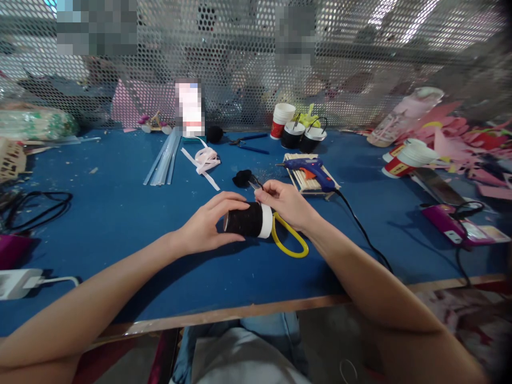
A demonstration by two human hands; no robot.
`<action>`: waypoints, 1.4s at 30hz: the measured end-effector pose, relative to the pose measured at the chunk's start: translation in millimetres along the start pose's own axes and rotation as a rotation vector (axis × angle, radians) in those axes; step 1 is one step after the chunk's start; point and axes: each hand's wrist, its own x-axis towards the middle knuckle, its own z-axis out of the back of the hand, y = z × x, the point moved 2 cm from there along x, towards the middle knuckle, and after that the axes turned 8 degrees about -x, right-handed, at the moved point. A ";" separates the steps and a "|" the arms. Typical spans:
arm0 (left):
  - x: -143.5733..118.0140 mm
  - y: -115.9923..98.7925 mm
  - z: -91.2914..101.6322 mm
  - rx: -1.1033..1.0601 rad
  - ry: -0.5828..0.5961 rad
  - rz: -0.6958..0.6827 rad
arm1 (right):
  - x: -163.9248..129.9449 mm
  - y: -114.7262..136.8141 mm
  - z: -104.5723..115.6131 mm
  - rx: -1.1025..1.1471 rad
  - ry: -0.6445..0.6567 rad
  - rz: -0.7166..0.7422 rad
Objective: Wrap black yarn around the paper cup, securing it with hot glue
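My left hand (208, 224) grips a paper cup (248, 220) lying on its side, wrapped in black with a white rim toward the right. My right hand (286, 201) holds yellow-handled scissors (288, 238), whose blades point up past the cup's rim toward a black pompom (242, 177) on the blue table (120, 224). The yellow handle loops hang below my right hand. Both hands meet just above the table's middle.
A blue glue gun (312, 169) rests on a stack of wooden sticks, its black cord running right. Glue sticks (164, 160), pink ribbon (206, 160), pliers (248, 142), black-wrapped cups (302, 136) and paper cups (408, 157) lie behind. Cables (36, 205) sit left. Perforated metal wall behind.
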 end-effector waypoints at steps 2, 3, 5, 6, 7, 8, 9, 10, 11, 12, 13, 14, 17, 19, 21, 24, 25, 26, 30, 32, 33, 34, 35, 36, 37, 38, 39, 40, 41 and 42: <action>-0.5 0.0 -0.3 0.020 0.015 -0.005 | 0.1 0.1 0.9 -0.025 0.005 0.022; -0.8 0.0 -0.5 0.030 0.021 -0.006 | -0.1 0.7 1.3 -0.038 0.004 0.032; -1.4 0.2 -0.8 0.047 0.030 -0.008 | -0.8 2.4 1.7 -0.044 0.010 0.041; -1.6 0.4 -1.1 0.056 0.033 -0.011 | -1.3 3.0 1.4 -0.037 0.015 0.035; -1.9 0.6 -1.4 0.064 0.039 -0.015 | -1.8 3.2 0.8 -0.023 0.021 0.024; -2.1 0.9 -1.8 0.072 0.043 -0.021 | -2.3 3.0 0.0 0.000 0.023 0.009; -2.3 1.2 -2.2 0.081 0.049 -0.026 | -2.8 2.4 -1.0 0.029 0.025 -0.008; -2.5 1.6 -2.6 0.088 0.054 -0.032 | -3.1 1.4 -2.1 0.060 0.025 -0.024; -2.6 1.8 -3.0 0.095 0.058 -0.038 | -3.3 0.2 -3.2 0.088 0.023 -0.036; -2.7 2.0 -3.3 0.101 0.059 -0.044 | -3.4 -1.0 -4.2 0.113 0.016 -0.045; -2.8 2.2 -3.7 0.107 0.060 -0.047 | -3.4 -2.0 -5.1 0.132 0.004 -0.050; -2.9 2.3 -4.0 0.112 0.059 -0.048 | -3.4 -2.9 -5.7 0.145 -0.013 -0.053; -3.1 3.1 -5.1 0.119 0.060 -0.024 | -3.3 -3.4 -6.7 0.165 -0.078 -0.047; -3.3 4.6 -6.2 0.097 0.060 0.026 | -3.7 -2.1 -7.1 0.169 -0.121 -0.041; -3.7 7.2 -7.7 0.048 0.048 0.107 | -4.9 0.3 -7.5 0.159 -0.163 -0.031; -4.9 12.0 -10.4 -0.109 0.000 0.271 | -8.2 6.0 -9.1 0.109 -0.208 0.002; -5.4 13.2 -11.4 -0.185 -0.009 0.325 | -9.6 8.3 -9.8 0.086 -0.220 0.013; -5.9 14.0 -12.4 -0.257 -0.014 0.370 | -11.0 10.5 -10.4 0.061 -0.228 0.023; -5.9 13.3 -13.1 -0.306 -0.016 0.428 | -13.7 17.0 -10.8 -0.035 -0.226 0.079; -5.3 12.4 -11.6 -0.253 -0.027 0.395 | -12.4 17.2 -8.8 -0.080 -0.205 0.116; -5.0 12.1 -11.1 -0.236 -0.028 0.374 | -11.3 16.6 -7.4 -0.094 -0.191 0.131; -4.9 12.0 -10.6 -0.223 -0.027 0.354 | -10.0 15.8 -5.9 -0.100 -0.176 0.143; -4.8 12.0 -10.3 -0.209 -0.023 0.338 | -8.8 14.9 -4.4 -0.097 -0.161 0.154; -4.8 11.9 -10.0 -0.194 -0.016 0.326 | -7.7 14.2 -3.2 -0.091 -0.143 0.163; -4.8 11.8 -9.8 -0.179 -0.009 0.316 | -7.0 13.8 -2.2 -0.087 -0.121 0.169; -4.7 11.5 -9.6 -0.165 0.000 0.305 | -6.5 13.9 -1.6 -0.087 -0.100 0.175; -4.6 10.8 -9.5 -0.152 0.009 0.291 | -6.3 14.4 -1.2 -0.091 -0.082 0.182; -4.4 10.0 -9.4 -0.141 0.024 0.277 | -6.2 15.3 -1.0 -0.098 -0.065 0.190; -4.1 8.9 -9.5 -0.132 0.045 0.262 | -6.2 16.3 -1.0 -0.104 -0.050 0.195; -3.9 7.7 -9.7 -0.125 0.067 0.247 | -6.1 17.4 -1.1 -0.106 -0.037 0.197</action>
